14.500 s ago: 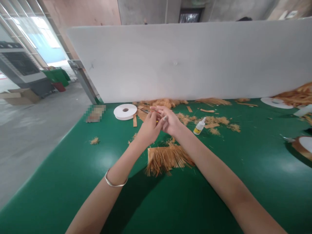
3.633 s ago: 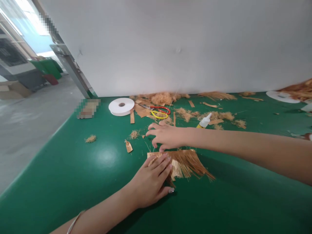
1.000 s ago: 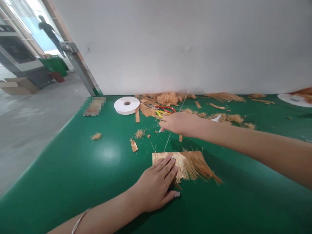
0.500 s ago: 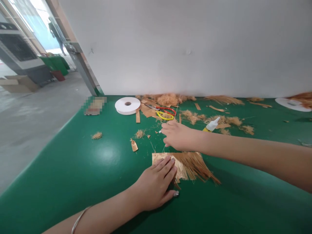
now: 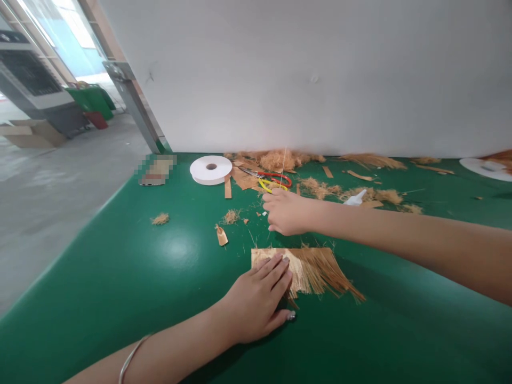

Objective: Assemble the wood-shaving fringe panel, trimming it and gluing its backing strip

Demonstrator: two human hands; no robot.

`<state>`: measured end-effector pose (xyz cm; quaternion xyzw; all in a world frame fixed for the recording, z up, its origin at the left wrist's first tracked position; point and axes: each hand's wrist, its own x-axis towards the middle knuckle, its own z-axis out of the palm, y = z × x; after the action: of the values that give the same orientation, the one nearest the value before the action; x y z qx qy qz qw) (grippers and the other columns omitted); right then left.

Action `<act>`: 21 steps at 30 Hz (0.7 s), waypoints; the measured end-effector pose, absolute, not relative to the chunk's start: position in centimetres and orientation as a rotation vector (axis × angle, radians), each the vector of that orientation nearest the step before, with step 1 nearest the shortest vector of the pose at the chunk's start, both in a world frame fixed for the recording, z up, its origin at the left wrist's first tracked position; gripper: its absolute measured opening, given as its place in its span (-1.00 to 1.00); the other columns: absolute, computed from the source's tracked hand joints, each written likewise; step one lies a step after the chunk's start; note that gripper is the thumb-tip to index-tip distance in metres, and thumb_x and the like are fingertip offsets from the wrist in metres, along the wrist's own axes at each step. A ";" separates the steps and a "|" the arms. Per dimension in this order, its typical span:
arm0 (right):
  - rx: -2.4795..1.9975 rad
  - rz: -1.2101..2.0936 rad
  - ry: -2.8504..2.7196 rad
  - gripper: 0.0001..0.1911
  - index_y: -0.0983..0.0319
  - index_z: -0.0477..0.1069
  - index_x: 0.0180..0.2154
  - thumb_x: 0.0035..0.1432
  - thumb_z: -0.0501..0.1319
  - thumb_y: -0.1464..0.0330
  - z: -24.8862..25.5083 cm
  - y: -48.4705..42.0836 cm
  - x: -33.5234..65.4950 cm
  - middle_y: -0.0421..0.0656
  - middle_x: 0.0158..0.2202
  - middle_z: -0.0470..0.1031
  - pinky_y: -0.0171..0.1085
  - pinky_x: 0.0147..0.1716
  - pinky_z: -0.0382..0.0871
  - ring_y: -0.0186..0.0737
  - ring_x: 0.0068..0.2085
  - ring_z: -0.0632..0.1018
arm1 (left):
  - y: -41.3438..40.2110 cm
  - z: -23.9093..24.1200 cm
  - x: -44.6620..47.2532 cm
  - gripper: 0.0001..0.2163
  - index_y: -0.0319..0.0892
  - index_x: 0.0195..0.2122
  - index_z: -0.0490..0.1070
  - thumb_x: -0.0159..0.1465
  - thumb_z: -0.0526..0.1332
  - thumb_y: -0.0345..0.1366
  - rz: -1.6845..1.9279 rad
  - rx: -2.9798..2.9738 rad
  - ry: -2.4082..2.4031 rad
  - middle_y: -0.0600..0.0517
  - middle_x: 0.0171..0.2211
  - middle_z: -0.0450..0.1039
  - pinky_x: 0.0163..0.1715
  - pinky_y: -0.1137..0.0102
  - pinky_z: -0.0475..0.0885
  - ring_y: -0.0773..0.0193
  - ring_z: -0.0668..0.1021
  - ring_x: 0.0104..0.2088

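Observation:
My left hand (image 5: 260,298) lies flat, fingers stretched out, on a tan fringed strip (image 5: 312,266) resting on the green table. The strip's upper edge is straight, and its loose strands fan toward the lower right. Just beyond that edge, my right hand (image 5: 286,212) is closed with the fingers curled in. From its fingers a thin pale strand (image 5: 284,162) sticks up; how the fingertips grip it is partly hidden. Scissors (image 5: 274,178) with red and yellow handles lie right behind the right hand. A white-tipped glue bottle (image 5: 355,198) is partly covered by the right forearm.
A white tape roll (image 5: 210,169) lies at the back left near a blurred-out flat item (image 5: 158,169). Tan fibre heaps (image 5: 288,159) and cut scraps (image 5: 245,178) line the white wall (image 5: 320,80). A small tan piece (image 5: 221,235) and fibre tuft (image 5: 160,219) lie left of the hands.
My right hand has shifted slightly away from the fringed strip, toward the scissors, and its forearm now covers more of the glue bottle. My left hand stays on the strip.

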<state>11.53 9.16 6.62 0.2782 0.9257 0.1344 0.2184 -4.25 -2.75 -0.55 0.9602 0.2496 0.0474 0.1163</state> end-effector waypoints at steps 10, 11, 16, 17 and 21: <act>0.751 0.108 2.557 -0.58 0.26 0.56 -0.36 0.23 0.00 0.19 7.7 8.3 11.4 -0.01 -0.27 0.47 -0.13 -0.17 0.06 -0.08 -0.15 0.30 | -2.7 -0.6 -4.2 -0.43 -0.36 0.25 0.02 0.35 -0.14 -0.04 0.170 2.803 0.729 -0.20 0.29 -0.04 0.25 0.17 0.04 0.01 -0.03 0.30; 0.744 0.099 2.561 -0.59 0.27 0.56 -0.38 0.22 0.01 0.20 7.6 8.2 11.3 -0.01 -0.28 0.48 -0.13 -0.18 0.06 -0.08 -0.16 0.30 | -2.7 -0.6 -4.2 -0.43 -0.35 0.25 0.02 0.35 -0.13 -0.04 0.169 2.804 0.732 -0.20 0.29 -0.04 0.25 0.17 0.04 0.01 -0.03 0.30; 0.784 0.114 2.538 -0.60 0.27 0.56 -0.36 0.21 0.02 0.21 6.9 8.4 11.2 0.01 -0.26 0.49 -0.11 -0.17 0.08 -0.05 -0.15 0.31 | -2.7 -0.5 -4.1 -0.43 -0.37 0.25 0.01 0.35 -0.14 -0.05 0.143 2.812 0.728 -0.21 0.29 -0.05 0.25 0.17 0.04 0.01 -0.05 0.30; 0.792 0.112 2.532 -0.60 0.27 0.56 -0.35 0.21 0.02 0.21 6.8 8.6 11.3 0.01 -0.25 0.49 -0.11 -0.17 0.09 -0.05 -0.14 0.31 | -2.7 -0.5 -4.1 -0.43 -0.38 0.25 0.01 0.35 -0.15 -0.05 0.137 2.812 0.726 -0.21 0.29 -0.06 0.25 0.17 0.03 0.00 -0.05 0.30; 0.827 0.111 2.504 -0.61 0.28 0.56 -0.32 0.21 0.02 0.21 6.9 9.0 11.3 0.02 -0.25 0.49 -0.11 -0.16 0.09 -0.03 -0.12 0.32 | -2.7 -0.6 -4.1 -0.43 -0.38 0.25 0.00 0.35 -0.16 -0.05 0.124 2.807 0.732 -0.22 0.30 -0.09 0.25 0.17 0.01 0.01 -0.08 0.30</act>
<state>11.26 8.99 6.88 0.3034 0.9190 0.0407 0.2486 -4.10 -2.75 -0.58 0.9599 0.2502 0.0424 0.1188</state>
